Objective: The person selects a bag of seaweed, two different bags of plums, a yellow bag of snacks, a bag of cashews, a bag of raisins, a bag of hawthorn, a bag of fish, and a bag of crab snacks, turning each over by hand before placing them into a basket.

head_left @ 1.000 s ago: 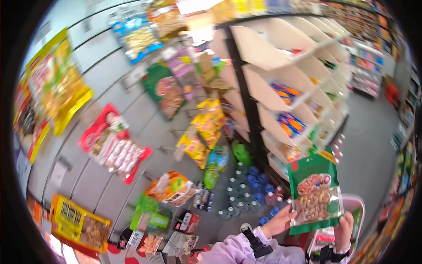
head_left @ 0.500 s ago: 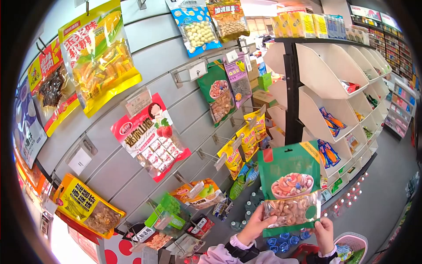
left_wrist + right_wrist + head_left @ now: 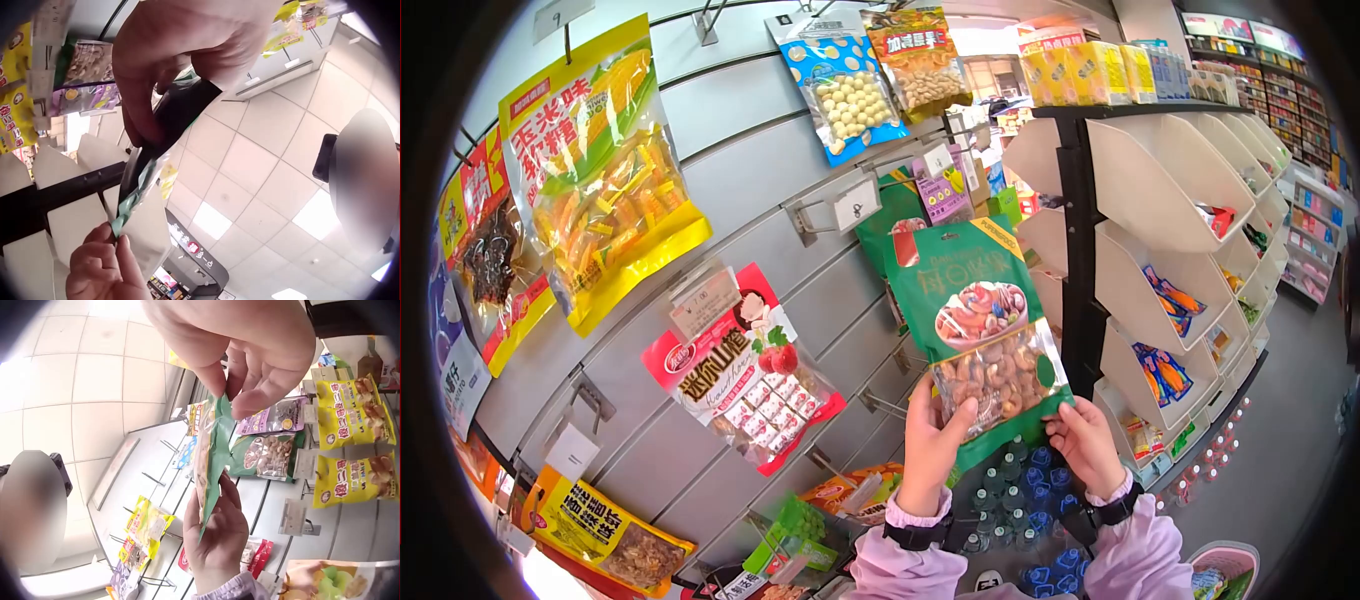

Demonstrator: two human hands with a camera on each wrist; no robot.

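A green bag of mixed nuts (image 3: 990, 320) with a clear lower window is held up, tilted, in front of the wall display. My left hand (image 3: 930, 440) grips its left side, thumb over the front and fingers behind. My right hand (image 3: 1085, 440) pinches the lower right corner between thumb and fingertips, as the right hand (image 3: 244, 350) also shows in the right wrist view. Behind the held bag, a matching green bag (image 3: 880, 215) hangs on the wall, partly hidden; more of this hanging green bag (image 3: 269, 456) shows in the right wrist view.
Hooks on the slatted wall (image 3: 740, 210) carry snack bags, including a red-and-white hawthorn bag (image 3: 745, 370) and a yellow corn candy bag (image 3: 605, 170). White bins (image 3: 1170, 180) stand right. Bottles (image 3: 1010, 490) sit on the floor below; a pink basket (image 3: 1225, 555) is lower right.
The nut bag and both hands have moved left and up in the head view, toward the wall display. The bag now overlaps the hanging green bag. Both hands keep hold of it.
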